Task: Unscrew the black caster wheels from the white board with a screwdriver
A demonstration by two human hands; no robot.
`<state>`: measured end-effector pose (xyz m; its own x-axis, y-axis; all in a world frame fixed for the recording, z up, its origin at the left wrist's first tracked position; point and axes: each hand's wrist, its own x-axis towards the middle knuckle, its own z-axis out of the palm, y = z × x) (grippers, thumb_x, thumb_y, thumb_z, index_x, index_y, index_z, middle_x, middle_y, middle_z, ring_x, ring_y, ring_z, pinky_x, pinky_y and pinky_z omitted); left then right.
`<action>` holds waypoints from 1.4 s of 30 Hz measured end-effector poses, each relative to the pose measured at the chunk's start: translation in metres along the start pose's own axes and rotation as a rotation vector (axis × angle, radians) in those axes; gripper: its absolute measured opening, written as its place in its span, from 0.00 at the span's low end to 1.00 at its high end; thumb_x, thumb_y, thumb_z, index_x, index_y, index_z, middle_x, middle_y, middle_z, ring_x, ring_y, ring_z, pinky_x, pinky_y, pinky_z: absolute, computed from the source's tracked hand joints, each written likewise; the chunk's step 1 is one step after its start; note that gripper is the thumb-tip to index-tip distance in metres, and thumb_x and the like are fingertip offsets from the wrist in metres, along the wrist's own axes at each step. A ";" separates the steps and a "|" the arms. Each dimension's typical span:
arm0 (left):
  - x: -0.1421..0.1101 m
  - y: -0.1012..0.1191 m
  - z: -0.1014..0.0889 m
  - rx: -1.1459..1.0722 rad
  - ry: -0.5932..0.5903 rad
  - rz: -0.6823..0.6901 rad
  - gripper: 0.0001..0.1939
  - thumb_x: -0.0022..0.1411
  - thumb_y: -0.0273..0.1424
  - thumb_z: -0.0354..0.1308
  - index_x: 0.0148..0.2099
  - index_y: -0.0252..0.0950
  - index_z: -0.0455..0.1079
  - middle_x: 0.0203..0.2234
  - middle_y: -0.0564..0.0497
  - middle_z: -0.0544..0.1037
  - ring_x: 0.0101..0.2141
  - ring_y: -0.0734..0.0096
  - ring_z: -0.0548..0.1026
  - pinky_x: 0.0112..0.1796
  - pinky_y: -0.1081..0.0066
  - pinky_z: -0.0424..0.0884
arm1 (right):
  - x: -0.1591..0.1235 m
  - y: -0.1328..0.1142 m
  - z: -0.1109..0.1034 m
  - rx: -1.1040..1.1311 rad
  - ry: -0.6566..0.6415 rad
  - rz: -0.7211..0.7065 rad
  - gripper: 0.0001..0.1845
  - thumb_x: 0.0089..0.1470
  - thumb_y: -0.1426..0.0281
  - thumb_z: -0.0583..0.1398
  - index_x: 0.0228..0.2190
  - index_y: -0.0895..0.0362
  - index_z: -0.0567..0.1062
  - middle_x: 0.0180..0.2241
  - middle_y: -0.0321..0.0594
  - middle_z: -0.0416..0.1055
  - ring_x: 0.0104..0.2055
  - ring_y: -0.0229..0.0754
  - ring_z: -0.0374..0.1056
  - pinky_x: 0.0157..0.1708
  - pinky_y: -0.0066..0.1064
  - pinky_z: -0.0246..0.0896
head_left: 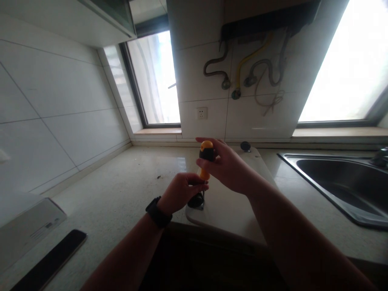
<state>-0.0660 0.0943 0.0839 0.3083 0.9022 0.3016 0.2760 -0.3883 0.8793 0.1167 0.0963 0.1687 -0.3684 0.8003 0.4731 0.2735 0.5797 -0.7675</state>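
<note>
An orange-and-black screwdriver stands nearly upright above a pale board on the counter. My right hand is closed round its handle, the index finger stretched out past it. Lower down, the fingers of my left hand pinch together at the screwdriver's thin shaft; whether they also hold a screw is hidden. Just under those fingers is a round black fitting with a metal plate, at the near left corner of the white board. A second black fitting sits at the board's far edge.
To the right is a steel sink. A dark phone-like slab and a pale box lie at the left on the speckled counter. Small dark bits lie left of the board. Pipes hang on the tiled wall.
</note>
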 end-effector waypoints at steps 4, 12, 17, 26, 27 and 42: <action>0.000 -0.001 0.004 -0.007 0.058 -0.029 0.13 0.59 0.39 0.71 0.36 0.34 0.78 0.30 0.49 0.83 0.30 0.70 0.76 0.35 0.69 0.70 | 0.000 0.000 0.002 0.017 0.040 -0.009 0.31 0.53 0.62 0.68 0.56 0.57 0.70 0.42 0.44 0.72 0.35 0.41 0.69 0.33 0.37 0.69; 0.000 -0.004 0.010 -0.068 0.184 -0.045 0.19 0.54 0.41 0.75 0.31 0.34 0.71 0.24 0.55 0.75 0.25 0.76 0.68 0.29 0.72 0.65 | -0.002 -0.004 -0.001 0.208 -0.055 -0.117 0.30 0.54 0.74 0.62 0.58 0.56 0.68 0.47 0.46 0.75 0.46 0.44 0.75 0.47 0.44 0.75; 0.000 -0.002 0.011 -0.102 0.204 -0.028 0.20 0.52 0.42 0.76 0.32 0.35 0.70 0.24 0.56 0.74 0.25 0.76 0.68 0.29 0.72 0.65 | -0.001 -0.003 0.000 0.135 -0.043 -0.150 0.27 0.55 0.70 0.65 0.57 0.55 0.71 0.51 0.45 0.75 0.46 0.43 0.75 0.43 0.39 0.77; -0.002 0.000 0.010 -0.141 0.179 -0.018 0.16 0.55 0.38 0.75 0.33 0.34 0.74 0.25 0.54 0.77 0.26 0.75 0.71 0.30 0.72 0.67 | -0.002 -0.006 -0.001 0.121 -0.004 -0.141 0.29 0.55 0.66 0.67 0.57 0.55 0.71 0.51 0.46 0.75 0.45 0.43 0.75 0.42 0.41 0.75; -0.002 -0.001 0.010 -0.142 0.172 -0.012 0.15 0.55 0.38 0.74 0.32 0.34 0.74 0.25 0.54 0.77 0.26 0.75 0.71 0.30 0.72 0.67 | -0.002 -0.006 -0.001 0.083 -0.011 -0.139 0.31 0.54 0.64 0.69 0.58 0.54 0.71 0.52 0.45 0.75 0.47 0.45 0.74 0.43 0.42 0.74; -0.003 0.004 0.009 -0.032 0.209 -0.002 0.11 0.54 0.38 0.74 0.32 0.36 0.80 0.27 0.51 0.83 0.28 0.70 0.76 0.33 0.69 0.70 | 0.001 0.004 0.010 0.040 0.093 -0.183 0.32 0.54 0.66 0.68 0.59 0.51 0.67 0.44 0.40 0.71 0.35 0.38 0.71 0.34 0.36 0.73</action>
<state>-0.0579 0.0886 0.0833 0.1118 0.9236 0.3667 0.2463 -0.3833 0.8902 0.1080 0.0976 0.1619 -0.3244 0.6938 0.6430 0.1731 0.7118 -0.6807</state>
